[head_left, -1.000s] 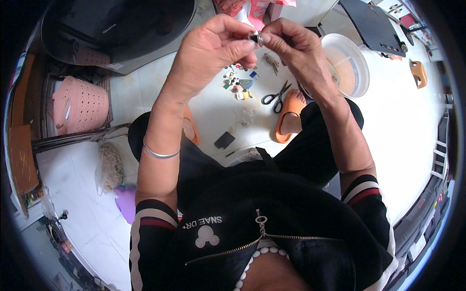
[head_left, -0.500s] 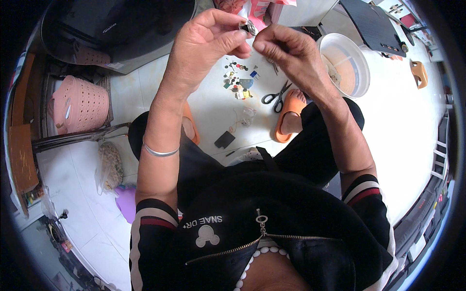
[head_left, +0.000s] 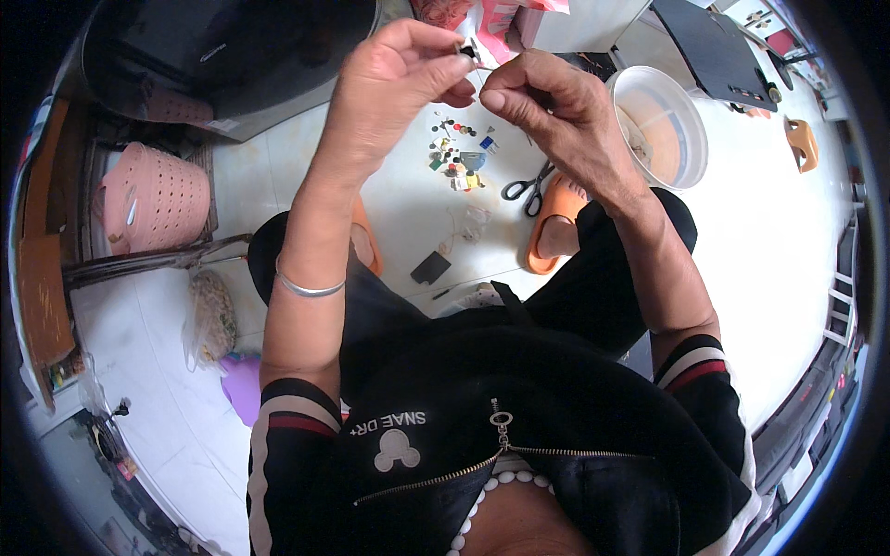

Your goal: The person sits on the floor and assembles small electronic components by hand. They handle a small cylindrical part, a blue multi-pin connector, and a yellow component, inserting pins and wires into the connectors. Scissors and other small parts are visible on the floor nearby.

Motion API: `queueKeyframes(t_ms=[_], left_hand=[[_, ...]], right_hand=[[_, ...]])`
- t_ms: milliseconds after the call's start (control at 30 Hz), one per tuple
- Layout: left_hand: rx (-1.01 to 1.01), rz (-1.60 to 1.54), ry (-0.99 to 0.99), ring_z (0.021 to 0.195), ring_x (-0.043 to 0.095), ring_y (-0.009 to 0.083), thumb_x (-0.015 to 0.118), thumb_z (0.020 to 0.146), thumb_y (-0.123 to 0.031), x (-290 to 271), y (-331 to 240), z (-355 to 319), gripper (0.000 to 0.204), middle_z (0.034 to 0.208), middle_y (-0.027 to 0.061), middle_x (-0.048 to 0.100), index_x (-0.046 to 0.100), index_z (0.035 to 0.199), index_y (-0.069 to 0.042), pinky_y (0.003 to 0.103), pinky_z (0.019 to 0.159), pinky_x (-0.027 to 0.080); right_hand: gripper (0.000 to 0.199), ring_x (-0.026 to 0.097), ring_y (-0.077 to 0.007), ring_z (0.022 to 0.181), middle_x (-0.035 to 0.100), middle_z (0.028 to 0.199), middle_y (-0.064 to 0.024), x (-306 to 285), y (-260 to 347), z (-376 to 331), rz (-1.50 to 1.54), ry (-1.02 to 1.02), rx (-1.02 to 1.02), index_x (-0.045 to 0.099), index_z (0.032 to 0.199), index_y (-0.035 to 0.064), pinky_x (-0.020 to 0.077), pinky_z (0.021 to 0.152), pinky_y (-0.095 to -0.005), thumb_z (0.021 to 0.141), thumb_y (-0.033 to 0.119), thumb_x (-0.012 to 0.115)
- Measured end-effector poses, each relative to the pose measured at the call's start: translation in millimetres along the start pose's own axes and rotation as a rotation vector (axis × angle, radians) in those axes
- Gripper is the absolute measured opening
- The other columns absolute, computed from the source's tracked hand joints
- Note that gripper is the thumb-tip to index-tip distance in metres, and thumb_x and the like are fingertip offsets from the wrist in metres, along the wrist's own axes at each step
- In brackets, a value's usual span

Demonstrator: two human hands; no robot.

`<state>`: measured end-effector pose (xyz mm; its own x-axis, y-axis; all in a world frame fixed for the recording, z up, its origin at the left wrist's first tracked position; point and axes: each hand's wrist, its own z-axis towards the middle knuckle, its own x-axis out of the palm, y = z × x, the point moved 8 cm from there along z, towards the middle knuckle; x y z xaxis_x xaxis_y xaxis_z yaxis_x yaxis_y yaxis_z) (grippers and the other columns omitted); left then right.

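Note:
Both arms reach out over the floor, and my hands nearly meet at the top. Between thumb and forefinger my left hand [head_left: 394, 79] pinches a small black-and-silver piece [head_left: 467, 53], too small to name. Just beside it my right hand [head_left: 547, 97] is closed in a pinch; a thin line seems to run from the piece to its fingertips, but what it grips is hard to make out. Below my hands, small buttons and bits [head_left: 454, 153] lie scattered on the floor. Black-handled scissors [head_left: 528, 190] rest beside my right orange slipper [head_left: 556, 227].
A translucent bucket [head_left: 686, 130] stands beyond my right arm. To the left are a pink perforated basket [head_left: 158, 199] and a filled plastic bag [head_left: 213, 315]. A flat black item [head_left: 431, 268] and a clear little bag [head_left: 477, 222] lie between my feet.
The small piece has turned slightly in my left fingers, showing less silver. My right fingertips have shifted a little lower and left; both hands keep their pinch.

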<state>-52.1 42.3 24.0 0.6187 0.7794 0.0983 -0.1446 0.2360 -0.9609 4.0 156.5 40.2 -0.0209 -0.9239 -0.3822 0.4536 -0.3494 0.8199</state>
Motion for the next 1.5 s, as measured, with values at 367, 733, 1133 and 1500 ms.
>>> queueKeyframes(t_ms=[367, 733, 1133, 1500], left_hand=[[0.012, -0.144, 0.048, 0.071, 0.061, 0.0136, 0.058, 0.083, -0.009, 6, -6, 0, 0.02, 0.085, 0.0105, 0.062, 0.054, 0.1, 0.0, 0.025, 0.067, 0.051], [-0.007, -0.163, 0.111, 0.07, 0.061, 0.014, 0.059, 0.081, -0.009, 20, -6, -3, 0.021, 0.085, 0.012, 0.062, 0.054, 0.099, 0.0, 0.028, 0.065, 0.053], [-0.047, -0.032, 0.075, 0.07, 0.061, 0.0146, 0.057, 0.083, -0.011, 18, 2, -4, 0.021, 0.082, 0.011, 0.062, 0.054, 0.101, 0.0, 0.027, 0.067, 0.053], [-0.091, -0.583, 0.028, 0.081, 0.062, 0.015, 0.055, 0.082, -0.005, -2, -8, -3, 0.023, 0.098, 0.0163, 0.059, 0.052, 0.104, 0.0, 0.025, 0.072, 0.054]], right_hand=[[0.013, 0.054, -0.0069, 0.063, 0.059, 0.071, -0.0022, -5, -13, 0, 0.032, -0.051, 0.037, 0.062, 0.085, 0.0034, 0.0443, 0.055, -0.0206, 0.082, 0.016, 0.06], [0.015, 0.055, -0.0076, 0.066, 0.059, 0.072, -0.0014, -15, -4, 5, 0.105, -0.092, 0.046, 0.061, 0.086, 0.0038, 0.0454, 0.059, -0.0212, 0.083, 0.018, 0.058], [0.016, 0.039, -0.0022, 0.057, 0.05, 0.067, 0.005, -19, -2, 4, 0.138, -0.187, -0.029, 0.061, 0.085, 0.0063, 0.0323, 0.051, -0.0165, 0.085, 0.022, 0.058], [0.031, 0.049, -0.0123, 0.064, 0.052, 0.071, -0.0052, -15, -25, 4, -0.03, -0.143, 0.177, 0.06, 0.073, -0.0002, 0.0397, 0.056, -0.0271, 0.081, 0.029, 0.061]])
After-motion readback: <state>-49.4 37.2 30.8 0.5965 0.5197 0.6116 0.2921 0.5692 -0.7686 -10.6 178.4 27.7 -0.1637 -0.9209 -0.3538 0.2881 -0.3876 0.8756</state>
